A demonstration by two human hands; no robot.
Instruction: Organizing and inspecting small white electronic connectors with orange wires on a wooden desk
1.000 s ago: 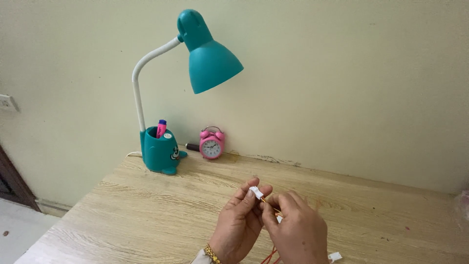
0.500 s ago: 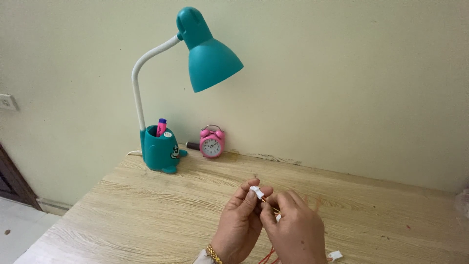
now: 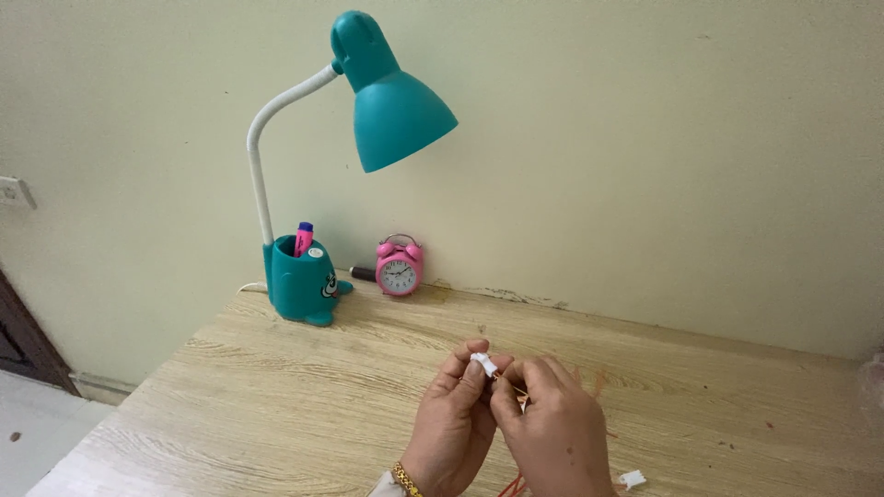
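Both hands together over the bench's (image 3: 276, 405) near edge: left hand (image 3: 451, 428) & right hand (image 3: 552, 437) pinch a small white connector (image 3: 483, 364) w/ thin orange wires (image 3: 516, 482). Tiny part, fingertip grip only; a slip could drop it.

Home study corner, by the look of it. Pale wood-grain worktop (image 3: 276, 396) pushed against a plain cream wall (image 3: 645, 138). Teal desk lamp (image 3: 387, 101) on a white gooseneck, cartoon-faced base doubling as a pen holder, pink marker (image 3: 303, 237) poking out. Small pink twin-bell alarm clock (image 3: 399, 267) beside it. Wall socket (image 3: 14, 191) at far left, floor tiles below.
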